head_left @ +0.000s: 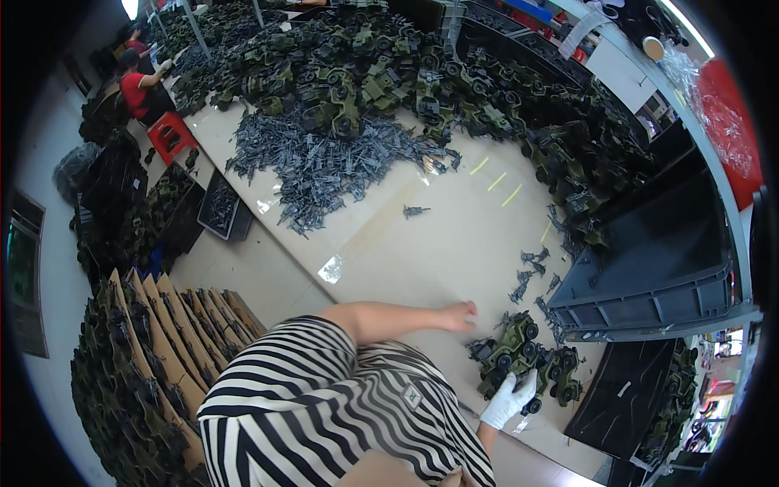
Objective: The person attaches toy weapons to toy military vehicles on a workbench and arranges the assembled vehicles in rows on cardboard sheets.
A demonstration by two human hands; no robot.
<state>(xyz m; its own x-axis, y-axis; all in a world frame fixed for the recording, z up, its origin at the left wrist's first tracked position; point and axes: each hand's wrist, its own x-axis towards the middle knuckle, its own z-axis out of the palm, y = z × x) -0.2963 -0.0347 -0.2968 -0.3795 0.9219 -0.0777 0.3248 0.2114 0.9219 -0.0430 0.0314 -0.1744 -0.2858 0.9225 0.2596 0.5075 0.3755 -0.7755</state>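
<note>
My left hand (459, 316), bare, is over the pale tabletop, just left of a group of green toy military jeeps. Its fingers look partly bent but are blurred, and I see nothing in them. My right hand (510, 401), in a white glove, grips a green toy jeep (513, 361) with black wheels at the near edge of the table. Another toy jeep (561, 369) lies right beside it. A lone small grey toy gun piece (416, 212) rests farther off on the tabletop.
A heap of grey gun pieces (324, 166) spreads over the table, with a large pile of green toy vehicles (365, 73) behind. At right stands a grey plastic crate (649, 304). Cardboard-divided stacks (166, 325) stand at left. A co-worker (142, 85) is at far left by a red stool (170, 136).
</note>
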